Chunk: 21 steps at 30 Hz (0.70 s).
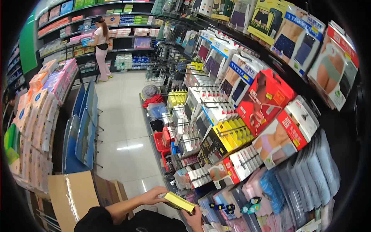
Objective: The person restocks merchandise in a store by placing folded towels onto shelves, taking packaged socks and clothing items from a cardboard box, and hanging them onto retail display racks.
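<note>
A thin yellow box [180, 202] is held level in front of my body at the bottom of the view. My left hand [154, 195] grips its left end, fingers closed around the edge. Around the right end, my right hand [194, 219] is closed, and part of that hand is cut off by the frame edge. The box resembles the yellow packages [233, 133] hanging on the rack to the right, but its print is too small to read. Folded, plastic-wrapped garments [247, 193] lie on the low shelf beside my right hand.
Boxed underwear [295, 34] hangs on hooks along the right. An open cardboard carton [73, 193] stands at lower left, with blue panels [85, 127] beyond it. Red baskets [160, 142] line the aisle floor [123, 112]. A person [101, 48] stands by the far shelves.
</note>
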### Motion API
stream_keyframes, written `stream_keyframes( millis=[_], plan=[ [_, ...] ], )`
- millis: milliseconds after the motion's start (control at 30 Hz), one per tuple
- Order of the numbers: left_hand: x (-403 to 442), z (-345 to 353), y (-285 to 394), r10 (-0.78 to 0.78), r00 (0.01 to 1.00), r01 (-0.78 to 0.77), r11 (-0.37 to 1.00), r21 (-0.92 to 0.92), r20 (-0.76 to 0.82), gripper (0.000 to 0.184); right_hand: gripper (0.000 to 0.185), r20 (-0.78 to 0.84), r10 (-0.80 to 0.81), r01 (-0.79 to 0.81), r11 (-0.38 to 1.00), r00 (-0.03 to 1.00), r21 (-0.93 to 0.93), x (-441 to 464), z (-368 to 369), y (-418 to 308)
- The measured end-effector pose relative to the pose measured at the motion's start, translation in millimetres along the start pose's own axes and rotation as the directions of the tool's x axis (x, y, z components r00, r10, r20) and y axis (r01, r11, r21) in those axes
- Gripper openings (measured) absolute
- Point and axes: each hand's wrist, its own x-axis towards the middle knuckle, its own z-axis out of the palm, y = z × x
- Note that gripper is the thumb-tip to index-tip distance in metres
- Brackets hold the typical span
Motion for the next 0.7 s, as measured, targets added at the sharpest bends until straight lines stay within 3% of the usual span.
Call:
stream_keyframes(
  millis=[67,100,200,267,333,400,433,533,700],
  plan=[
    [-6,-20,-6,-0.014,0.997,0.015,1.000,0.014,-0.078,0.038,0.039,0.066,-0.006,0.025,0.954,0.998,-0.298,24,18,-38],
    [-11,-28,-9,-0.048,0.991,0.052,0.998,0.032,-0.127,0.038,0.039,0.073,-0.004,0.026,0.954,0.997,-0.300,40,29,-47],
    [-22,-53,-5,-0.160,0.966,0.180,0.980,0.085,-0.202,0.040,0.030,0.192,0.001,0.036,0.982,0.981,-0.187,75,61,-70],
    [-23,-66,1,-0.329,0.874,0.355,0.935,0.008,-0.356,0.041,0.031,0.225,0.060,-0.020,0.984,0.973,-0.178,96,83,-84],
    [-23,-79,-9,-0.354,0.847,0.385,0.923,-0.003,-0.397,0.040,0.032,0.263,0.030,0.005,0.991,0.964,-0.132,118,101,-68],
    [-23,-89,-19,-0.496,0.690,0.436,0.866,-0.243,-0.528,0.039,0.033,0.300,0.006,0.024,0.995,0.954,-0.094,141,115,-55],
    [-20,-99,-22,-0.526,0.663,0.473,0.846,-0.246,-0.533,0.035,0.036,0.324,0.032,-0.002,0.996,0.946,-0.092,153,123,-50],
    [-6,-130,-39,-0.517,0.627,0.460,0.849,-0.259,-0.583,0.031,0.037,0.350,0.076,-0.056,0.996,0.934,-0.066,190,154,-48],
    [16,-189,-88,-0.542,0.643,0.545,0.820,-0.175,-0.540,0.020,0.039,0.284,0.134,-0.179,0.974,0.949,0.138,270,215,-16]
  ],
)
